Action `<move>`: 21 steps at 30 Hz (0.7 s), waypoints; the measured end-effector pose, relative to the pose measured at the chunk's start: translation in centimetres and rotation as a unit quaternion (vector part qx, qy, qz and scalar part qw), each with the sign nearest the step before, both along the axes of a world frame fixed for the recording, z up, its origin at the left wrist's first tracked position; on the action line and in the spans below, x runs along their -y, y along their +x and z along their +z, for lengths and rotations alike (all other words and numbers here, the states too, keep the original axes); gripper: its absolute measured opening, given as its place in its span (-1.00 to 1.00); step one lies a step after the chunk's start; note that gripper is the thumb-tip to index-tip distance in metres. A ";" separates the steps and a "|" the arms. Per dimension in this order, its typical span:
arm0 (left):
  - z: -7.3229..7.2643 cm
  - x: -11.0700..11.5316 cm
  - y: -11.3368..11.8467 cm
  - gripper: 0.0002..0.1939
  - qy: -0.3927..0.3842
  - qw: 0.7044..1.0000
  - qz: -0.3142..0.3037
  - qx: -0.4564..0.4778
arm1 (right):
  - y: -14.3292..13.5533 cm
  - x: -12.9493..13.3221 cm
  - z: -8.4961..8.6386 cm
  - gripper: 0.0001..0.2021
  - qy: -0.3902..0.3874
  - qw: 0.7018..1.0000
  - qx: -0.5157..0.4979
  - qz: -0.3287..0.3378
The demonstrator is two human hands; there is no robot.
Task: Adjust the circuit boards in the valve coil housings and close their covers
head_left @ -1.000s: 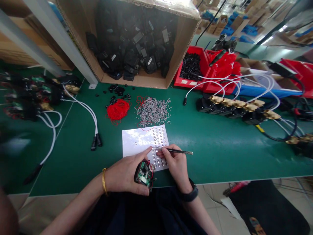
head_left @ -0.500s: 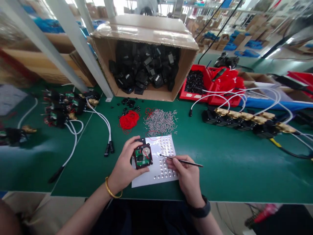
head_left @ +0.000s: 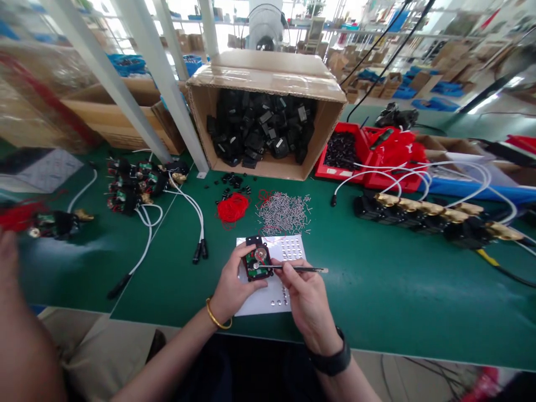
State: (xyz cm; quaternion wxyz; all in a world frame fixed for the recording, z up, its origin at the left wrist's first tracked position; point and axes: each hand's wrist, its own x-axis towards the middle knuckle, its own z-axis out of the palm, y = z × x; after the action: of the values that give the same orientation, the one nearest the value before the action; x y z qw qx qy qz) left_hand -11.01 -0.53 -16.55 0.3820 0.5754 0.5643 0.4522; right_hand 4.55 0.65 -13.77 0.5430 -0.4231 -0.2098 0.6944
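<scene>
My left hand [head_left: 234,287] still grips the small module [head_left: 256,264] over the white sheet [head_left: 268,296] near the desk's front edge; my right-hand fingers [head_left: 288,272], pinching the tweezers [head_left: 293,268], have now brought the tip onto it.

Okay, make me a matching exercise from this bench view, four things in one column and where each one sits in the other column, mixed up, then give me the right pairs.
Things:
1. small black module
2. tweezers
3. red wire coil
4. cardboard box

Places:
A. on the green mat, left of the pile of metal pins
B. held in the right hand, tip at the module
C. at the back of the bench, lying on its side, full of black parts
D. held in the left hand over the white sheet

Pairs: 1-D, 2-B, 3-A, 4-C
</scene>
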 end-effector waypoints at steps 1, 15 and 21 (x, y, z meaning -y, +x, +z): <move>0.0 0.0 0.0 -0.33 0.005 1.000 -0.002 -0.003 | 0.1 -0.1 0.1 -0.81 0.003 1.000 0.009 -0.002; 0.3 -0.1 0.8 -0.33 0.020 0.999 0.006 -0.029 | 0.5 -0.6 0.9 -0.79 0.003 0.997 0.071 -0.006; -0.2 -0.1 1.0 -0.31 0.041 0.998 0.008 -0.037 | 0.4 -0.4 1.4 -0.77 0.004 0.997 0.076 -0.011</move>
State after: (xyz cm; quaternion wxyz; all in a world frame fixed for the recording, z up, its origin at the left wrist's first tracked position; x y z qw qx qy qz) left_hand -10.04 -0.39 -16.71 0.3338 0.6022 0.5636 0.4564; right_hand 4.96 1.07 -12.38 0.5353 -0.4745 -0.2484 0.6532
